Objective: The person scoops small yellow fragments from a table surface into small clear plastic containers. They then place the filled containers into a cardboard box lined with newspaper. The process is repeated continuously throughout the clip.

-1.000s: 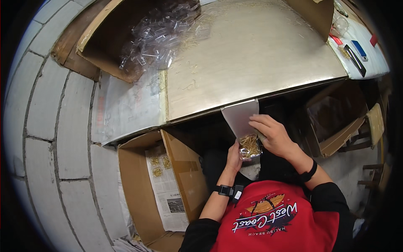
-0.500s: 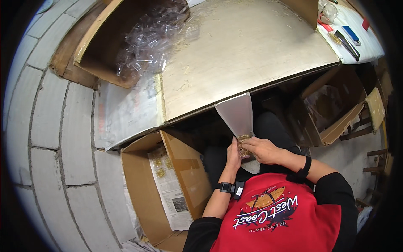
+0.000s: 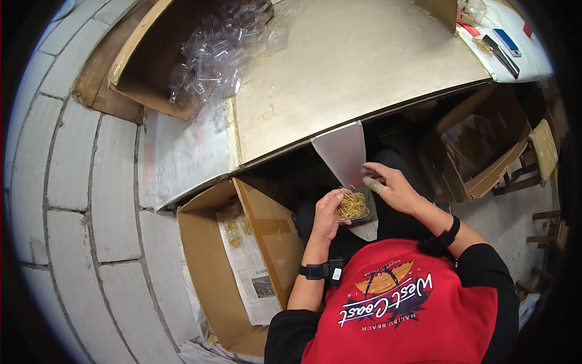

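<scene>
Box [image 3: 353, 207] looks nearly filled to me, left hand [image 3: 327, 216] gripping it, right hand [image 3: 397, 190] loose at its two o'clock, so next keep it level.

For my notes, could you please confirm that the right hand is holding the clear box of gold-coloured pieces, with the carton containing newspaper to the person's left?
Not quite: the head view shows the left hand holding the clear box of gold-coloured pieces; the carton containing newspaper is indeed to the person's left.
</scene>
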Demonstrator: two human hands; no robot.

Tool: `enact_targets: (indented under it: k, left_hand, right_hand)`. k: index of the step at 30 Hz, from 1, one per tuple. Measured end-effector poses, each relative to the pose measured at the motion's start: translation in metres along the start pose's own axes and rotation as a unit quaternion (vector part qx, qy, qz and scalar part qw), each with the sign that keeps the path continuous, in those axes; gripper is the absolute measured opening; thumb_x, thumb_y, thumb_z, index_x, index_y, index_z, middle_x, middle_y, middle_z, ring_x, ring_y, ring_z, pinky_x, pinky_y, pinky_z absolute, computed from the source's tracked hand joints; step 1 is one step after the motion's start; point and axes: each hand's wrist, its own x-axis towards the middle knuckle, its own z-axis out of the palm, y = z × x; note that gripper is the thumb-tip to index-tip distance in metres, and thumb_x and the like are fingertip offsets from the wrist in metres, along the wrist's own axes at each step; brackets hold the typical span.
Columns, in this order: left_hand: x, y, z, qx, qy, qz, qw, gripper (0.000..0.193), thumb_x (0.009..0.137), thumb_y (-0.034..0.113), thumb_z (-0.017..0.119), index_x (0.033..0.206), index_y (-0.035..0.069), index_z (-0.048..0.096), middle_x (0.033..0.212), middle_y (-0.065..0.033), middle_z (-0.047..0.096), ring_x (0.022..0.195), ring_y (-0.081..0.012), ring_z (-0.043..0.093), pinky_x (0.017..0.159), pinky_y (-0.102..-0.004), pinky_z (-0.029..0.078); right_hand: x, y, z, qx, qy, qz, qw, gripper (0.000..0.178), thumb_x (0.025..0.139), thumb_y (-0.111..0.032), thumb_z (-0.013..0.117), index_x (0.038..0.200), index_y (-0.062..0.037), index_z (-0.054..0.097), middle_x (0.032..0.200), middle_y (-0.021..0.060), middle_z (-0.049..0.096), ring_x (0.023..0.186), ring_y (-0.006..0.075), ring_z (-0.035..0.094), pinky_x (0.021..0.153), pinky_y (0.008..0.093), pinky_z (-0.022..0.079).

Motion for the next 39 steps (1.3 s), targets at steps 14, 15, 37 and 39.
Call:
enact_targets:
  k: [14, 15, 37, 39]
  left_hand:
    - [0.009, 0.016, 0.035, -0.037, 0.106, 0.053, 0.992, 0.040, 0.099, 0.036, 0.040, 0.101, 0.000, 0.056, 0.085, -0.0073, 0.063, 0.063, -0.0146, 0.062, 0.048, -0.0259, 0.051]
    - [0.008, 0.018, 0.037, -0.048, 0.100, 0.060, 0.992, 0.039, 0.099, 0.036, 0.041, 0.101, 0.000, 0.056, 0.085, -0.0068, 0.063, 0.064, -0.0135, 0.062, 0.049, -0.0247, 0.051]
    - [0.013, -0.001, 0.024, -0.039, 0.061, 0.142, 0.987, 0.035, 0.098, 0.023, 0.041, 0.115, -0.006, 0.051, 0.106, -0.0134, 0.059, 0.091, -0.0205, 0.061, 0.077, -0.0315, 0.052]
    - [0.011, 0.003, 0.024, -0.051, 0.060, 0.147, 0.986, 0.036, 0.098, 0.022, 0.039, 0.115, -0.006, 0.051, 0.108, -0.0141, 0.059, 0.093, -0.0216, 0.061, 0.080, -0.0335, 0.051]
  right_hand:
    - [-0.002, -0.035, 0.012, -0.429, -0.122, -0.259, 0.856, 0.058, 0.090, -0.045, 0.048, 0.130, -0.0026, 0.045, 0.133, 0.0136, 0.048, 0.134, 0.0264, 0.034, 0.108, 0.0573, 0.018]
    - [-0.003, -0.039, 0.012, -0.443, -0.119, -0.254, 0.851, 0.059, 0.090, -0.045, 0.047, 0.131, -0.0026, 0.045, 0.134, 0.0140, 0.048, 0.134, 0.0265, 0.034, 0.108, 0.0577, 0.018]
    - [0.014, -0.030, 0.020, -0.540, -0.102, -0.188, 0.814, 0.070, 0.091, -0.053, 0.037, 0.143, -0.0069, 0.026, 0.147, 0.0143, 0.030, 0.138, 0.0267, 0.025, 0.102, 0.0655, 0.020]
    - [0.007, -0.024, 0.022, -0.530, -0.079, -0.201, 0.820, 0.068, 0.092, -0.051, 0.037, 0.141, -0.0049, 0.030, 0.146, 0.0136, 0.031, 0.138, 0.0252, 0.026, 0.103, 0.0648, 0.020]
